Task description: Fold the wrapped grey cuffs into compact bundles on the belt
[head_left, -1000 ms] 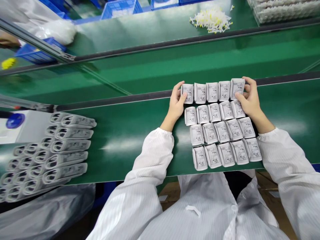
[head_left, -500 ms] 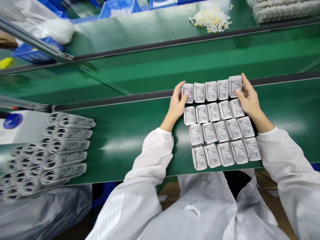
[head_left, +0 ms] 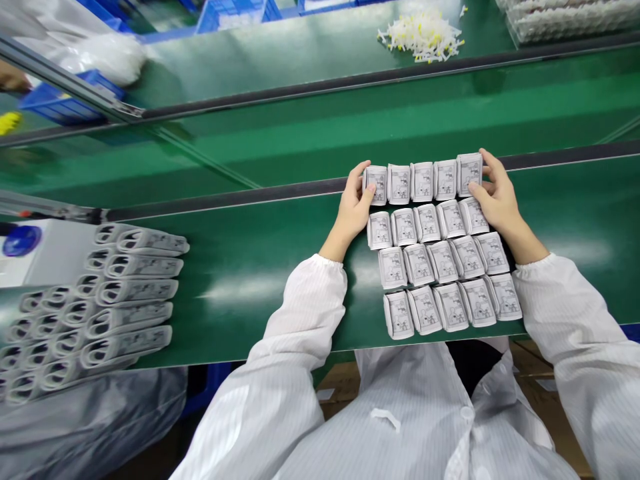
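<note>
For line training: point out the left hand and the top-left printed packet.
left hand [head_left: 354,212], head view, back of hand
top-left printed packet [head_left: 379,181], head view, printed face

The printing on the folded packets [head_left: 423,182] is too small for me to read. My left hand [head_left: 353,210] hides part of the corner packet [head_left: 376,185], and my right hand [head_left: 500,197] hides part of the end packet [head_left: 469,173]. At the far left, a co-worker's hand [head_left: 13,79] is cut off, and a yellow object [head_left: 9,123] is too blurred to name. The grey moulded pieces [head_left: 90,333] run off the left edge, while the blue crate [head_left: 230,17] and the tray [head_left: 565,17] are cut off at the top.
</note>
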A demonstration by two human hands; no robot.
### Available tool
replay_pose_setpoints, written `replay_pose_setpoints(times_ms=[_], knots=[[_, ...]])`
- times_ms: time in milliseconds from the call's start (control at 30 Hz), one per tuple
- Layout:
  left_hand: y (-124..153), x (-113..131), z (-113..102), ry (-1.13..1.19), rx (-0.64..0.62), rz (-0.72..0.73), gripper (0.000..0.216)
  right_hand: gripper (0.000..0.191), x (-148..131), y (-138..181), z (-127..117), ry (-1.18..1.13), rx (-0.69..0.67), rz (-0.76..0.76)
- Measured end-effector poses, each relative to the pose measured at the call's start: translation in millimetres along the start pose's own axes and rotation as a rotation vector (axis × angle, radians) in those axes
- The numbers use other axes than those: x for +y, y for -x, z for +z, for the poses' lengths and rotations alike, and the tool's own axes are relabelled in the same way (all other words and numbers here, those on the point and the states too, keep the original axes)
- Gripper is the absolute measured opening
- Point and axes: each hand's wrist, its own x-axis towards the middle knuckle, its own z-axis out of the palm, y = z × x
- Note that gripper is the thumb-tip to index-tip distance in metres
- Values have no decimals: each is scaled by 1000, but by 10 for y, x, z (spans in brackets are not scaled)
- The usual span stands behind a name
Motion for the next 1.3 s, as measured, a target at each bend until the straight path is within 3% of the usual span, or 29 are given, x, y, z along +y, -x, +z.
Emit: replay_pose_setpoints(times_ms=[300,600,1300], knots=[[-1,66,21,3,8,4,78,107,-184,0,25,0,31,12],[2,32,17,1,-3,7,76,108,-46,-2,5,-4,-6,3],[11,32,17,5,14,-2,73,112,-52,-11,20,-20,34,36]])
